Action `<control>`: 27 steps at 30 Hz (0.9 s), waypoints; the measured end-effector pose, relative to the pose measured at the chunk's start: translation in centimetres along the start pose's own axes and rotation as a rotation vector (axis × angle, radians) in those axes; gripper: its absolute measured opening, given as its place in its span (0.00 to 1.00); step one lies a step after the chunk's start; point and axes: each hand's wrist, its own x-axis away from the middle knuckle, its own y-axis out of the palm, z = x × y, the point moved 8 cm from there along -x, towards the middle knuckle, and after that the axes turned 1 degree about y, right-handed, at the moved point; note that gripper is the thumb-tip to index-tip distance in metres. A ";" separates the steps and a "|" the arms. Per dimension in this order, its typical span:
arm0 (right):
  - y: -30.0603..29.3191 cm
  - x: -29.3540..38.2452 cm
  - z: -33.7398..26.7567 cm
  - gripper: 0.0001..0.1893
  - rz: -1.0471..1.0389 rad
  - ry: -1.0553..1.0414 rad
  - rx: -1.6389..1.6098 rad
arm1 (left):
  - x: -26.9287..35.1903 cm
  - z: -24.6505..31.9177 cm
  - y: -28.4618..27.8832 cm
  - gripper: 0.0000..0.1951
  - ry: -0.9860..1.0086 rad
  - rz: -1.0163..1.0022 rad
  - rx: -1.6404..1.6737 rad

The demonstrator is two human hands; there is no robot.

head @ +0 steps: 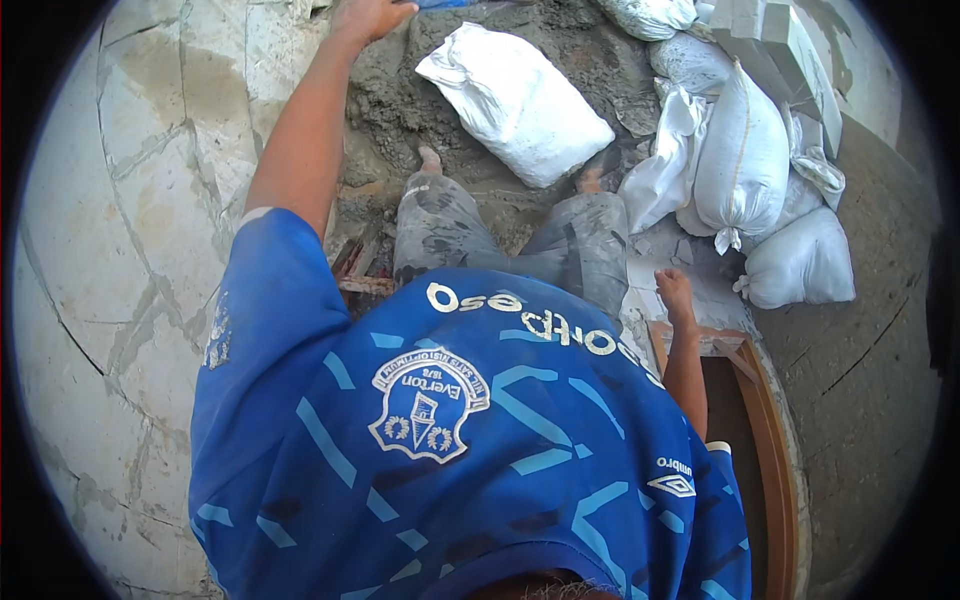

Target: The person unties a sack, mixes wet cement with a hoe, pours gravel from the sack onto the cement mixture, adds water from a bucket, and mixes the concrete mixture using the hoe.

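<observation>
At the top edge, my left hand (367, 19) is stretched forward, its upper part cut off by the frame. Its thumb points towards a blue thing (442, 4), mostly out of view; whether they touch is unclear. My right hand (675, 292) hangs low at my right side with curled fingers and nothing visible in it. Before me a full white woven sack (521, 105) lies on wet grey mortar (382, 86). My bare left foot (429, 160) and right foot (590, 180) are on either side of its near end.
Several filled white sacks (739, 157) are heaped at the right, by pale blocks (799, 67). A wall of light blocks (142, 187) rises on the left; a grey rendered wall (862, 315) stands right. A wooden frame (769, 450) is beside my right arm; wood pieces (364, 281) lie by my left knee.
</observation>
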 end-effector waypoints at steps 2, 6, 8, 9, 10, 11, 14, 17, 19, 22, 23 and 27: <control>2.0 1.3 2.5 0.21 -0.022 0.063 0.015 | -0.6 -3.3 -1.2 0.23 0.050 -0.016 0.045; 5.3 0.7 0.0 0.20 -0.027 0.090 0.010 | 0.4 -5.6 -3.1 0.23 0.199 0.075 0.269; 6.5 -1.5 -4.2 0.19 0.010 -0.006 0.080 | 1.7 -4.9 -2.3 0.24 0.121 0.031 0.502; 7.1 -3.1 -6.7 0.18 0.019 -0.086 0.078 | 2.7 -4.2 -1.5 0.24 0.063 0.000 0.744; 7.4 -4.7 -9.3 0.19 0.035 -0.180 0.141 | 3.6 -3.0 -1.7 0.26 0.103 0.033 0.655; 7.5 -6.6 -11.7 0.19 0.036 -0.256 0.155 | 3.9 -1.3 -1.7 0.27 0.160 0.065 0.576; 8.2 -13.3 -17.6 0.24 0.099 -0.384 0.126 | 5.6 0.8 0.3 0.30 0.193 0.360 0.743; 9.5 -20.7 -20.8 0.28 0.143 -0.332 -0.004 | 7.0 -1.3 8.9 0.36 -0.023 0.483 1.009; 11.3 -25.3 -21.5 0.29 0.168 -0.236 -0.038 | 8.6 -3.9 19.3 0.36 -0.368 0.370 1.050; 14.4 -30.7 -21.5 0.29 0.126 -0.160 0.017 | 12.7 -5.4 36.7 0.29 -0.744 0.104 1.209; 15.4 -32.4 -21.1 0.29 0.093 -0.122 0.076 | 14.2 -5.6 42.2 0.28 -0.875 -0.014 1.228; 17.9 -39.1 -19.9 0.28 0.062 -0.090 0.237 | 18.9 -4.3 57.9 0.20 -1.110 -0.186 1.293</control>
